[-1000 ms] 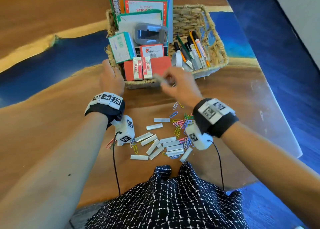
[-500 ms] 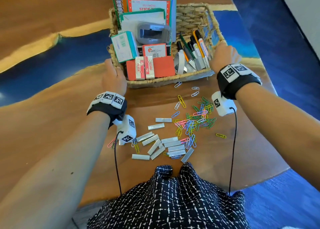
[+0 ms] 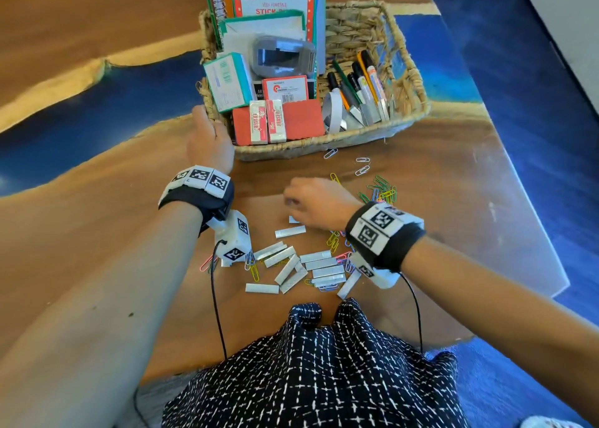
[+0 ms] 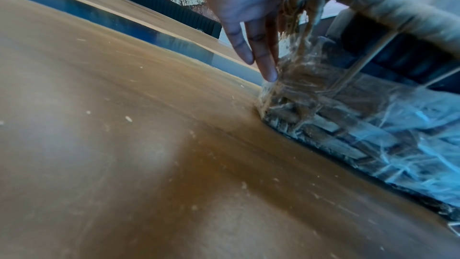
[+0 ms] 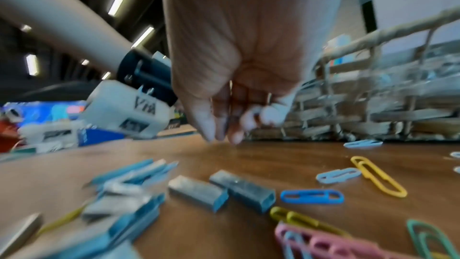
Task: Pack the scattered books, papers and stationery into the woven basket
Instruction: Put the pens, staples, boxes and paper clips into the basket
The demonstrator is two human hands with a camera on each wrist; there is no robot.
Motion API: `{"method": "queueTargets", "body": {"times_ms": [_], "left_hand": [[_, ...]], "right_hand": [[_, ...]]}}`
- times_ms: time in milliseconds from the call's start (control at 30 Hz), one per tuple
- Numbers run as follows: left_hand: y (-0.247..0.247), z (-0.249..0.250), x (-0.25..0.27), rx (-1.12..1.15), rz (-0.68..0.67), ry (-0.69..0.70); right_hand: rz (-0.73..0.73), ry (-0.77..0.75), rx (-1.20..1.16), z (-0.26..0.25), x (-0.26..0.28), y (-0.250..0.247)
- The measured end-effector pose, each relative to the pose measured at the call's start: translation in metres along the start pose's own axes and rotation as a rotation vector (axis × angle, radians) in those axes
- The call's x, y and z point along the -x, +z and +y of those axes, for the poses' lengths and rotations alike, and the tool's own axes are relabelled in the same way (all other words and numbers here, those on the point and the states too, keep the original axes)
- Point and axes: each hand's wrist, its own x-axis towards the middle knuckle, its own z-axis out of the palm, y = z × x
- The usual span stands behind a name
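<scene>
The woven basket point(image 3: 324, 143) stands at the far side of the table, filled with upright books, boxes, erasers and markers point(image 3: 366, 84). My left hand point(image 3: 209, 137) rests against its front-left corner, and its fingers point(image 4: 259, 52) lie straight along the wicker wall point(image 4: 348, 125). My right hand point(image 3: 308, 200) hovers low over the table in front of the basket point(image 5: 373, 95), its fingertips point(image 5: 232, 138) bunched and pointing down with nothing in them. Silver staple strips point(image 3: 290, 232) point(image 5: 196, 192) lie scattered just below it. Coloured paper clips point(image 3: 382, 194) point(image 5: 312, 196) are strewn to its right.
The wooden table point(image 3: 97, 233) has a blue resin band point(image 3: 97, 103) across it, and its right edge point(image 3: 531, 220) drops to a blue floor. A black-and-white patterned garment point(image 3: 324, 372) fills the near edge. The left wrist camera point(image 5: 124, 109) hangs near the strips.
My right hand left the basket's right rim and came back down over the staple strips. My left hand has stayed at the basket's front-left corner.
</scene>
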Motion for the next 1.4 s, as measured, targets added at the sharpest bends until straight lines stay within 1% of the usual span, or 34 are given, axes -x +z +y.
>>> {"method": "queueTargets", "body": {"times_ms": [33,100,200,300,467,567,733,767,800,833,900,933,1000,1033,1067,1100,1167,1233,1267,1333,1400], "left_hand": [[0.000,0.000,0.000,0.001,-0.004,-0.005],[0.000,-0.001,-0.001,0.011,-0.004,-0.014],[0.001,-0.001,-0.001,0.015,0.003,-0.010],[0.001,-0.001,-0.001,0.018,0.005,0.001],[0.000,0.000,0.000,0.025,0.007,0.006],[-0.001,0.000,0.000,0.031,0.008,0.007],[-0.001,0.001,0.002,0.035,-0.001,0.013],[-0.001,0.000,0.002,0.036,-0.001,0.013],[-0.001,0.001,0.003,0.036,0.001,0.018],[-0.001,0.000,0.002,0.032,0.006,0.025],[-0.002,0.001,0.002,0.022,0.011,0.041],[-0.002,0.001,0.002,0.023,0.012,0.040],[-0.001,0.003,0.003,0.018,0.019,0.029],[-0.001,0.003,0.004,0.011,0.022,0.025],[-0.002,0.004,0.005,0.005,0.023,0.024],[-0.002,0.004,0.005,0.000,0.021,0.022],[-0.002,0.004,0.004,0.001,0.025,0.023],[-0.002,0.004,0.003,0.010,0.027,0.027],[-0.002,0.004,0.003,0.015,0.023,0.024],[-0.002,0.004,0.003,0.021,0.013,0.004],[-0.002,0.004,0.003,0.024,0.002,-0.009]], "right_hand": [[-0.073,-0.005,0.038,-0.002,0.000,0.005],[-0.145,0.005,0.118,-0.004,0.001,0.013],[-0.158,0.039,0.196,-0.005,0.005,0.020],[-0.151,0.097,0.149,-0.002,0.006,0.021],[-0.166,0.144,0.145,0.004,0.007,0.021],[-0.204,0.199,0.037,0.009,0.007,0.025],[-0.220,0.245,-0.060,0.012,0.011,0.018],[-0.196,0.247,-0.086,0.012,0.012,0.011],[-0.138,0.264,-0.142,0.013,0.013,-0.001],[-0.046,0.290,-0.224,0.017,0.012,-0.016],[0.194,0.363,-0.366,0.031,0.007,-0.056],[0.337,0.399,-0.364,0.040,0.005,-0.078],[0.605,0.506,-0.285,0.067,0.000,-0.114],[0.686,0.565,-0.266,0.082,-0.003,-0.126],[0.700,0.625,-0.250,0.096,-0.007,-0.133],[0.648,0.677,-0.190,0.109,-0.012,-0.135],[0.423,0.746,0.011,0.129,-0.020,-0.131],[0.257,0.720,0.159,0.135,-0.026,-0.121],[0.226,0.697,0.183,0.135,-0.028,-0.117],[0.208,0.657,0.189,0.134,-0.032,-0.111],[0.193,0.650,0.195,0.129,-0.031,-0.108]]}}
